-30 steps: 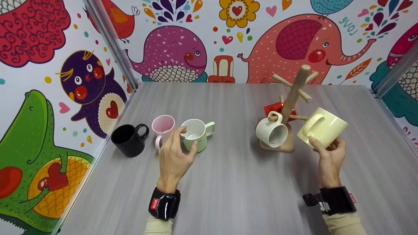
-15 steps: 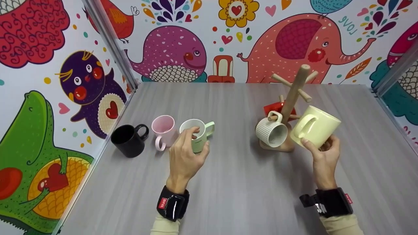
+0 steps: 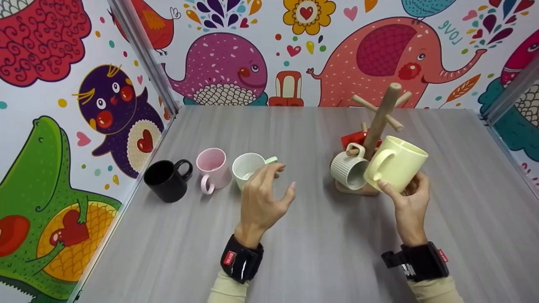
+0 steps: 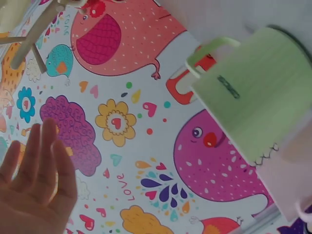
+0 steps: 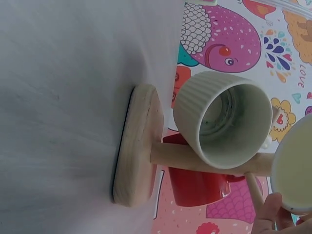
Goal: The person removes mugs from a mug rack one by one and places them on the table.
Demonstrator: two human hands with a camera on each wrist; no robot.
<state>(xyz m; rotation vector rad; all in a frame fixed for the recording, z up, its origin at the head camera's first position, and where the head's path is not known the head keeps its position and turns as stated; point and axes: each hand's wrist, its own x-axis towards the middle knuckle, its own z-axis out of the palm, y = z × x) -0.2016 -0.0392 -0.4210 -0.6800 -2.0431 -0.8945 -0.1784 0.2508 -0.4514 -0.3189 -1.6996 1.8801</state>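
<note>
My right hand [image 3: 410, 202] grips a pale yellow mug [image 3: 398, 164] by its lower part, tilted, with its handle toward the left. The mug is raised beside a wooden mug tree [image 3: 381, 120]. On that tree hang a white ribbed mug [image 3: 347, 170] and, behind it, a red mug [image 3: 353, 138]. In the right wrist view the yellow mug [image 5: 297, 165] is cut off by the edge, close to the ribbed mug [image 5: 187, 109]. My left hand [image 3: 263, 202] holds nothing, its fingers relaxed, and partly covers a light green mug [image 3: 244, 168] in the head view.
Left of the green mug stand a pink mug [image 3: 212, 168] and a black mug [image 3: 168, 183], both upright on the grey table [image 3: 311, 235]. Upper pegs [image 3: 395, 123] of the tree stick out above the yellow mug. Walls with animal pictures [image 3: 227, 67] border the table.
My left hand has moved right, from over the pink and green mugs to the green mug's front right. My right hand has carried the yellow mug left, closer to the mug tree.
</note>
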